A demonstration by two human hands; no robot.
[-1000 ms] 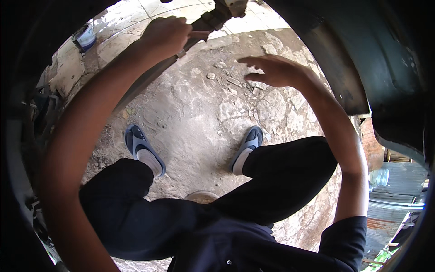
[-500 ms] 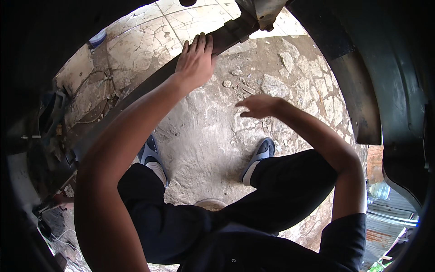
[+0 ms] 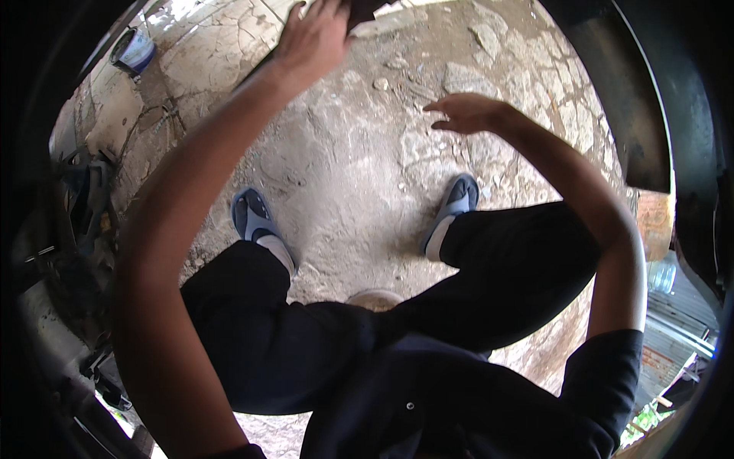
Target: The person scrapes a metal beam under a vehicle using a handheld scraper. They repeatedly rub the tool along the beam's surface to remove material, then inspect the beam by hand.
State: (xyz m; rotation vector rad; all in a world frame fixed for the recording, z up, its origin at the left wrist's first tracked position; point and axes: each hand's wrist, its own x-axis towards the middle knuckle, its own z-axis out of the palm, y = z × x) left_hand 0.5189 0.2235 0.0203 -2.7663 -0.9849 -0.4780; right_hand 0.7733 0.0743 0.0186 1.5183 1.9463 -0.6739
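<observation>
At the top edge of the picture my left hand lies against a dark bar, its fingers stretched out and not wrapped round it. Only a short piece of the bar shows, beside that hand; the rest runs out of the picture or is hidden by my hand and forearm. My right hand hovers over the stony ground, apart from the bar. Its thumb and fingers are spread a little, and nothing is in them.
Dark curved metal panels frame the right side. A white and blue bucket stands far left on cracked paving. Dark clutter lies at left. My sandalled feet rest on rough ground, with a round rim between my legs.
The view has shifted, so the bar and both hands sit higher and most of the bar has left the picture. My left hand stays at the bar; my right hand stays raised and holds nothing.
</observation>
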